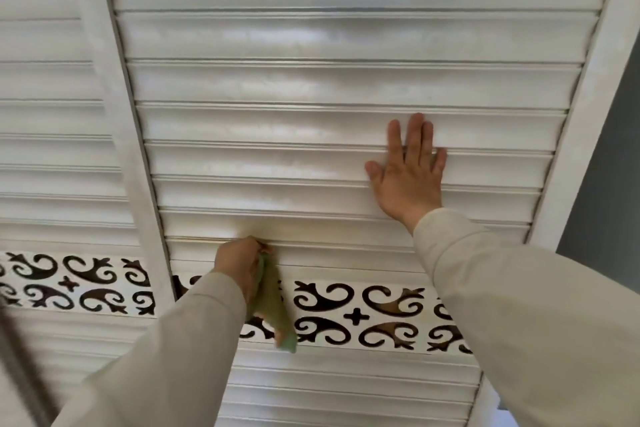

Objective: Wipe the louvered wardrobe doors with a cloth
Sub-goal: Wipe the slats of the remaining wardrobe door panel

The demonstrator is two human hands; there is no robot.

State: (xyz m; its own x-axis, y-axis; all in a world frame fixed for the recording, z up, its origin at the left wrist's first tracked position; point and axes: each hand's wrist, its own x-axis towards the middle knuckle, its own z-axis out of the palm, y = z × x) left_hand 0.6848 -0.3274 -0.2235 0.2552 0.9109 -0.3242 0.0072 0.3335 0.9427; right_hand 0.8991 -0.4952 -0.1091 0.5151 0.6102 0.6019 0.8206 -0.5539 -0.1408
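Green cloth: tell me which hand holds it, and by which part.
The left hand grips the green cloth at its upper end, the rest hanging loose below. The right hand holds nothing; it presses flat on the louvered door.

We list: door, white, louvered, filling centre frame, slats horizontal, dark scroll fretwork band across the lower part. Second door, same make, at left. Cloth, green, hanging crumpled at lower centre against the band.
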